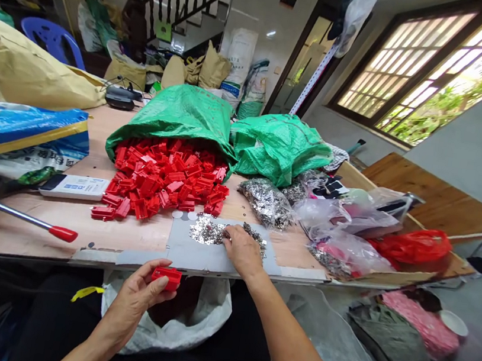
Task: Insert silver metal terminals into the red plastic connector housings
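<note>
My left hand [138, 296] is closed round a small red plastic part [167, 278], held just below the table's front edge over a white bag [199, 318] in my lap. My right hand [242, 249] rests on a grey sheet [186, 250], its fingertips pinched into a small heap of shiny metal pieces [209, 231]; what they grip is too small to see. Behind it a big pile of the same red parts [164, 179] spills from a green sack [178, 115].
A second green sack [280, 141] and clear bags of metal pieces [267, 202] lie at the right, with a red bag [415, 244]. At the left are a blue sack [15, 128], a white remote [74, 186] and a red-tipped rod [38, 222].
</note>
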`<state>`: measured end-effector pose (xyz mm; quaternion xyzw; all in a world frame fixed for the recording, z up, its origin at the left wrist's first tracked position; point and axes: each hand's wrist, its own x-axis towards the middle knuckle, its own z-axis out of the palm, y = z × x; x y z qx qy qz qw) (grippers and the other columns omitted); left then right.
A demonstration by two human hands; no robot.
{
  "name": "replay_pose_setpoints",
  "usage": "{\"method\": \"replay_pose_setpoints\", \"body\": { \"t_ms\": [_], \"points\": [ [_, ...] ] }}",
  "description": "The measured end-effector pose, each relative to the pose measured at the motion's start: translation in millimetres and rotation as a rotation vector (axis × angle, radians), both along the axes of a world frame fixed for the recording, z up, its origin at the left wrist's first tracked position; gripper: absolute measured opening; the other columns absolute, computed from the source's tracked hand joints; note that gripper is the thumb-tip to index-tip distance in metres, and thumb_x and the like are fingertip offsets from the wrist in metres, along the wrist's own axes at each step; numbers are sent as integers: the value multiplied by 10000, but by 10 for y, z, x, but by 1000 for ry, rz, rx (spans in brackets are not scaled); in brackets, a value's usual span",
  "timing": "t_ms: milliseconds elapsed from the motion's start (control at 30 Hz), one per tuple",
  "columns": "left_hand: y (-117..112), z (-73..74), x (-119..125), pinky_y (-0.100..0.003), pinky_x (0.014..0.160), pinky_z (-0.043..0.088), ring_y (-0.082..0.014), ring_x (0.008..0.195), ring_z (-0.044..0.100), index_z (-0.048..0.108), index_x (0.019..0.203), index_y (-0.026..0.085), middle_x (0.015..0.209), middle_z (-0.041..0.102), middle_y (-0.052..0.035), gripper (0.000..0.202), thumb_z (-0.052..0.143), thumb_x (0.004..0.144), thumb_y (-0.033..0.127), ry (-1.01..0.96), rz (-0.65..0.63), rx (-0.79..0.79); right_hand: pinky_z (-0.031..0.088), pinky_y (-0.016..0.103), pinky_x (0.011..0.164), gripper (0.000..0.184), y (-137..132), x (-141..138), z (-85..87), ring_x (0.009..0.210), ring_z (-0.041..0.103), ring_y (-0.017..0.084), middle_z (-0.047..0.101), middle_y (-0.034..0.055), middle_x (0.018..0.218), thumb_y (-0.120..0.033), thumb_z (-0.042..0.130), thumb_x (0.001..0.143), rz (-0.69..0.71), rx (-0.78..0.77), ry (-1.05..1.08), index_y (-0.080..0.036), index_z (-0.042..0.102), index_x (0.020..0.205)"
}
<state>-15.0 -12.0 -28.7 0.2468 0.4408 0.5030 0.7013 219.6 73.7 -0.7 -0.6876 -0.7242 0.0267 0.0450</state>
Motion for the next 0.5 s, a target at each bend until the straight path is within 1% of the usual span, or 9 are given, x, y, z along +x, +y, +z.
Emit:
{"method": "replay_pose_setpoints", "body": {
  "t_ms": [133,267,333,400,500],
  "points": [
    [6,29,-10,-368,766,573,-226,780,700,673,995,164,875,725,-73,469,830,604,369,15,7,-20,396,252,702,107,10,-8,-28,881,599,163,608,27,1000,-249,537,895,-5,-13,-9,-235,609,973],
    [0,12,2,-364,755,577,-222,779,698,675,982,169,891,721,-69,463,828,600,379,22,33,-7,395,247,703,106,-13,14,-34,888,598,162,610,36,1008,-245,519,902,-25,-24,-14,-226,609,955],
    [-6,-9,18,-365,747,577,-219,764,697,674,983,168,880,719,-68,462,827,602,380,26,36,-4,399,251,722,113,-27,26,-39,907,598,168,621,40,1012,-234,517,901,-27,-15,1,-220,601,975],
    [-10,-25,33,-367,745,576,-215,750,694,674,982,166,870,717,-67,460,828,601,374,27,31,-5,400,260,742,153,-37,33,-44,932,598,176,627,40,1041,-226,524,896,-18,-4,16,-225,582,1037],
    [-11,-39,42,-364,744,575,-207,742,690,672,986,165,873,718,-68,455,822,611,375,22,20,-3,401,267,740,199,-37,22,-43,937,601,181,628,33,1068,-236,544,887,1,-24,9,-244,566,1084]
  ]
}}
